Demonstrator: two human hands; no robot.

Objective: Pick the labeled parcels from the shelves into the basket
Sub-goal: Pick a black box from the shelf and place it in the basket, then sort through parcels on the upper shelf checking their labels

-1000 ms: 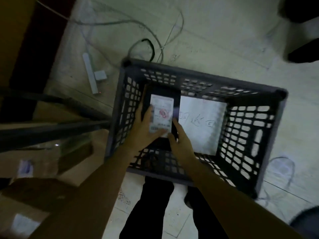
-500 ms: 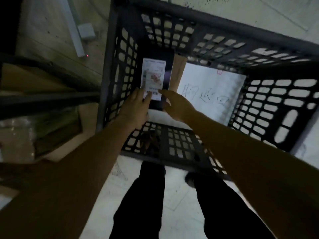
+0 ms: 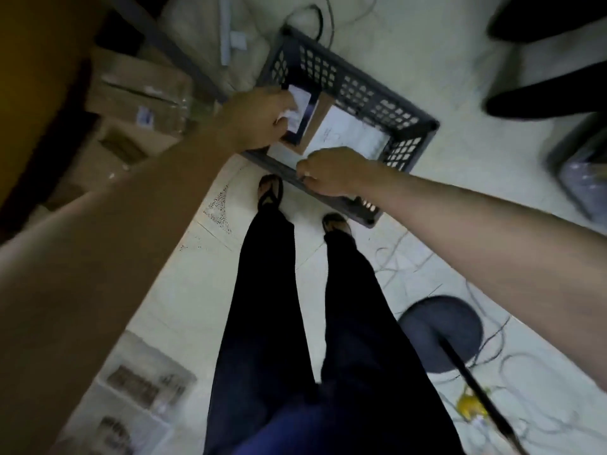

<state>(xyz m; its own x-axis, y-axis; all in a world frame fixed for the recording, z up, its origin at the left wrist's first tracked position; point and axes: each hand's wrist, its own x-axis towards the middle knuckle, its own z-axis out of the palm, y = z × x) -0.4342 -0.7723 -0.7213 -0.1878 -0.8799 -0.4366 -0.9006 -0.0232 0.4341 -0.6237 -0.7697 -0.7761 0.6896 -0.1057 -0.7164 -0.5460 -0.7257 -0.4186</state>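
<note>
A dark grey slatted basket (image 3: pixel 364 93) stands on the floor ahead of my feet. Inside it, along the left wall, lies a black parcel with a white label (image 3: pixel 304 108). Beside that parcel lie a brown parcel (image 3: pixel 315 126) and a large white sheet with handwriting (image 3: pixel 351 134). My left hand (image 3: pixel 259 119) hovers with curled fingers in front of the label's left edge; motion blur hides whether it touches. My right hand (image 3: pixel 328 172) is loosely closed above the basket's near rim and holds nothing.
Cardboard boxes (image 3: pixel 138 93) sit on low shelves at the left behind a metal post (image 3: pixel 177 50). Cables and a white power strip (image 3: pixel 225 31) lie on the floor. A round dark stool (image 3: pixel 440 333) stands at my right, another crate (image 3: pixel 581 172) at far right, and white bins (image 3: pixel 131 399) at bottom left.
My hands have let go of the black parcel and come up out of the basket. The view has risen and pulled back, and my legs and feet now show.
</note>
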